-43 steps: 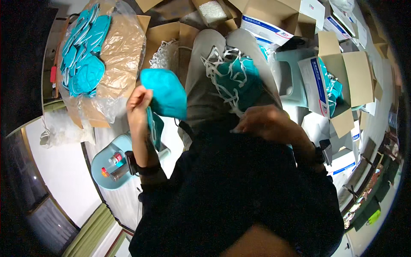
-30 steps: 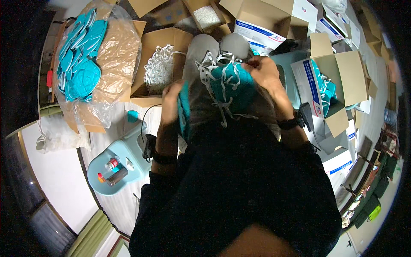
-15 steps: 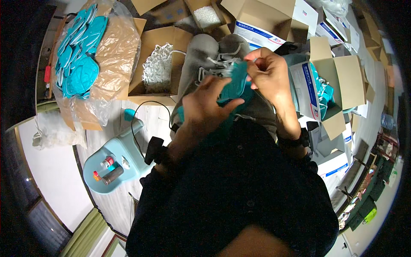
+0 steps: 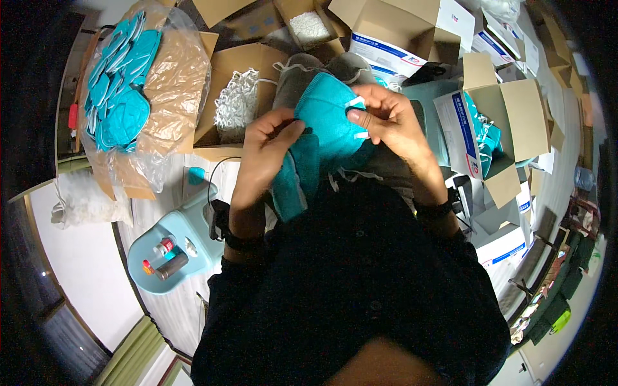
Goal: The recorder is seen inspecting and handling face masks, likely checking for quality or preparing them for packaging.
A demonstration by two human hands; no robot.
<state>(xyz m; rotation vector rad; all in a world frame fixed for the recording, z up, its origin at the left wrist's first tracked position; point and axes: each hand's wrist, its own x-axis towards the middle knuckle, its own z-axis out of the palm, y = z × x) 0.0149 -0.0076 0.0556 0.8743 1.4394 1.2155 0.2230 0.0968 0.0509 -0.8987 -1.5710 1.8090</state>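
A teal face mask point(image 4: 329, 109) is stretched flat between my hands, above my lap. Its left edge is pinched by my left hand point(image 4: 273, 138), the thumb toward me. My right hand point(image 4: 393, 122) grips the right edge, thumb on top, where two short white strap ends show. More teal masks point(image 4: 296, 177) lie on my lap below my left hand. Loose white straps point(image 4: 351, 175) trail over my legs beside them.
A plastic-lined box at left holds a heap of teal masks point(image 4: 122, 116). White straps point(image 4: 238, 100) fill a cardboard box near my knees. At right stands an open carton point(image 4: 467, 138) with masks inside. A light-blue stool point(image 4: 206, 225) carries bottles.
The mask has turned from a blurred, edge-on pose to lying spread open. My left hand has shifted left and taken its edge; my right hand has moved slightly lower.
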